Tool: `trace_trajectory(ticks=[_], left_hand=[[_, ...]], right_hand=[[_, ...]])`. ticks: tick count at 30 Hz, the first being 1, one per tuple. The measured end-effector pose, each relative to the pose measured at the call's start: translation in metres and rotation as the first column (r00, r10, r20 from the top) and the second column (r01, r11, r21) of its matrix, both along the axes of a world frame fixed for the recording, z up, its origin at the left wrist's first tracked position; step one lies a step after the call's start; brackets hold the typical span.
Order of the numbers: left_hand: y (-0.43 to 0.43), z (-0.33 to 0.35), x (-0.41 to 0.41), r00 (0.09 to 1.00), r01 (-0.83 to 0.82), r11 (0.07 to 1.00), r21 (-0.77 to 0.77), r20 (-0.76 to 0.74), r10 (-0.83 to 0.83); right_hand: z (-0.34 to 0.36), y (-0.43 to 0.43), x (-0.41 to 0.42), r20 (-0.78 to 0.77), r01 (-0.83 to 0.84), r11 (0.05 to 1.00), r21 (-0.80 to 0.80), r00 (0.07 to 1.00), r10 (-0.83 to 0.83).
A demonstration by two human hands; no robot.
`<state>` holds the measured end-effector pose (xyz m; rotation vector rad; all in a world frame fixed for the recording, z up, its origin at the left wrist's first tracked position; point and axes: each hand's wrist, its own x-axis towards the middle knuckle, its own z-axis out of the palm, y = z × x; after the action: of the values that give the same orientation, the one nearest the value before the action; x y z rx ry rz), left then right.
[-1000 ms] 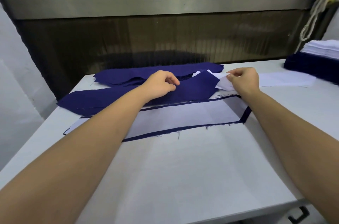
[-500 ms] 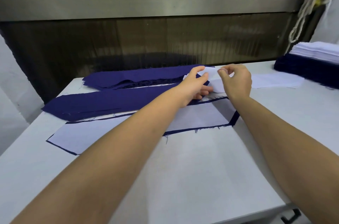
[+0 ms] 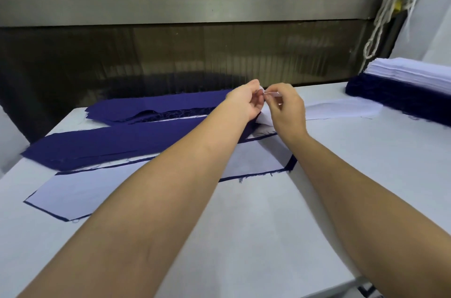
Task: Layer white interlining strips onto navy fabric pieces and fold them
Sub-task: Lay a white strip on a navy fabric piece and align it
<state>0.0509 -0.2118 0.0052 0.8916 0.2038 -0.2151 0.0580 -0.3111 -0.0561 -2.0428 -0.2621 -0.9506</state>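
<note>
Both hands met above the far middle of the pale, matte counter (image 3: 268,236). The left hand (image 3: 245,102) and the right hand (image 3: 286,108) each pinched, thumb against fingertips, the same thin white interlining strip (image 3: 341,108), a smooth, papery length that ran flat to the right from the pinch. Nearer the person lay a long navy fabric piece (image 3: 290,164) with slanted ends and frayed, thready edges, almost wholly covered by a white interlining layer (image 3: 251,158) so that only a narrow dark border showed. Just behind it a second navy band (image 3: 117,144) lay plain and uncovered, soft and slightly rumpled, passing under the left forearm. Farther back sat a loose pile of navy pieces (image 3: 156,106) with ragged cut edges. At the right rim stood a neat stack of white strips (image 3: 412,73) resting on a thick stack of navy cloth (image 3: 400,100). A knotted pale cord (image 3: 390,10) hung above it.
</note>
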Motion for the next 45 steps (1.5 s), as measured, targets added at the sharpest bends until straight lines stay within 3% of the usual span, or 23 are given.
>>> trace_trajectory(ticks=[6, 10, 14, 18, 28, 35, 39, 42, 45], left_hand=[[0.014, 0.001, -0.002, 0.983, -0.128, 0.900, 0.417, 0.175, 0.059], [0.044, 0.006, -0.004, 0.968, -0.162, 0.823, 0.544, 0.250, 0.025], [0.084, 0.012, -0.013, 0.959, -0.178, 0.745, 0.642, 0.284, -0.016], [0.128, 0.009, -0.027, 0.956, -0.197, 0.671, 0.715, 0.293, -0.031], [0.219, -0.011, -0.072, 0.919, -0.376, 0.547, 0.748, 0.379, 0.113], [0.279, -0.013, -0.102, 0.941, -0.310, 0.565, 0.765, 0.332, 0.068], [0.297, -0.025, -0.114, 0.954, -0.270, 0.595, 0.757, 0.295, 0.058], [0.302, -0.036, -0.119, 0.955, -0.262, 0.611, 0.747, 0.290, 0.054], [0.305, -0.043, -0.123, 0.947, -0.278, 0.567, 0.775, 0.320, 0.027]], right_hand=[[-0.004, -0.002, 0.004, -0.086, -0.040, 0.999, 0.010, 0.995, 0.041], [-0.007, -0.010, 0.008, -0.245, 0.065, 0.994, 0.084, 0.969, -0.043], [-0.005, -0.019, 0.008, -0.367, 0.103, 0.962, 0.255, 0.930, -0.002], [0.001, -0.021, 0.006, -0.415, 0.128, 0.833, 0.538, 0.901, 0.129], [0.017, 0.004, -0.022, -0.417, 0.064, 0.809, 0.585, 0.879, 0.232], [0.020, 0.008, -0.045, -0.447, 0.116, 0.804, 0.583, 0.872, 0.198], [0.015, 0.000, -0.054, -0.524, -0.010, 0.847, 0.532, 0.781, 0.338], [0.012, -0.003, -0.058, -0.564, -0.065, 0.880, 0.471, 0.744, 0.357], [0.009, -0.002, -0.058, -0.572, -0.106, 0.914, 0.392, 0.749, 0.333]])
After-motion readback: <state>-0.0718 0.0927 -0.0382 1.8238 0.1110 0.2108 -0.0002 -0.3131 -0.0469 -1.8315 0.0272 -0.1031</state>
